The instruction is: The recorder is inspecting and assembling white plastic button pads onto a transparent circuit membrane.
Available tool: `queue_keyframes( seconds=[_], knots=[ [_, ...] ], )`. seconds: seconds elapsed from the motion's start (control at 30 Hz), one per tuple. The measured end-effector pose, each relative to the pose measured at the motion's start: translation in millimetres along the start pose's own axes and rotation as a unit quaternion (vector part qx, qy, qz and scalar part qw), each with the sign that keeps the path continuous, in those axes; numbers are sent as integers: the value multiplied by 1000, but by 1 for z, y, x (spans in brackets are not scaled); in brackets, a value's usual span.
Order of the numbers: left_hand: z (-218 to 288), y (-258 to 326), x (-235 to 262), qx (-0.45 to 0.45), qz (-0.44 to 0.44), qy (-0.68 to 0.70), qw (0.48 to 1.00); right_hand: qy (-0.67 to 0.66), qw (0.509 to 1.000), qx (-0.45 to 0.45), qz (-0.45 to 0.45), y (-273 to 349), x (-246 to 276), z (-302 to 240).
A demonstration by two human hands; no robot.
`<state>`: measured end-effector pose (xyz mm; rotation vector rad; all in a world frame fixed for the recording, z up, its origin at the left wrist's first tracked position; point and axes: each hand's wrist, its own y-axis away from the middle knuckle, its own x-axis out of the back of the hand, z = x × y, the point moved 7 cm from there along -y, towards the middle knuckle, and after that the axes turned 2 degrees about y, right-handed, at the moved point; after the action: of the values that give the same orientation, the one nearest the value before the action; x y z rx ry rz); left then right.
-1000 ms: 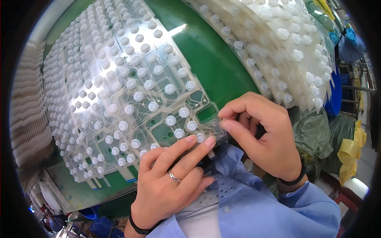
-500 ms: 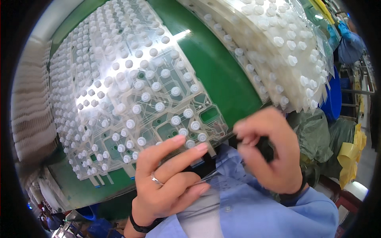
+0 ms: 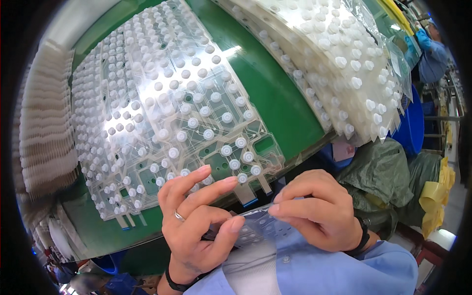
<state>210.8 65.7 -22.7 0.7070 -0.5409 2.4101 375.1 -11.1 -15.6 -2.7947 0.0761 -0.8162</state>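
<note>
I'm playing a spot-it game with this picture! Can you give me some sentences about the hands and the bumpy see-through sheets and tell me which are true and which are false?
1. Both hands hold one clear sheet between them. True: the left hand and right hand pinch the same clear sheet.
2. The table is red. False: the table is green.
3. The left hand wears a ring. True: a ring sits on one finger.
4. The sheets on the table are bare and flat. False: the spread sheets carry rows of small white domes.
5. The right wrist is bare. False: it wears a dark band.
</note>
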Motion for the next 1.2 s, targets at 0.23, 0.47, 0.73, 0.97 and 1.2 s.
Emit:
queue_keyframes(
  seconds=[0.23, 0.47, 0.73, 0.97, 1.2],
  knots=[
    [-1, -6, -6, -22, -52, -80, 995, 31, 996, -11, 79, -14, 28, 5],
    [-3, 3, -17, -66, -130, -105, 984, -142, 959, -234, 73, -32, 17, 54],
    [-9, 6, -19, -79, -131, -123, 981, -11, 976, -208, 72, -48, 10, 51],
    [-9, 6, -18, -78, -129, -129, 980, -34, 973, -209, 91, -46, 11, 52],
    [-10, 6, -18, -85, -133, -132, 979, -80, 972, -204, 86, -51, 7, 50]
  ],
)
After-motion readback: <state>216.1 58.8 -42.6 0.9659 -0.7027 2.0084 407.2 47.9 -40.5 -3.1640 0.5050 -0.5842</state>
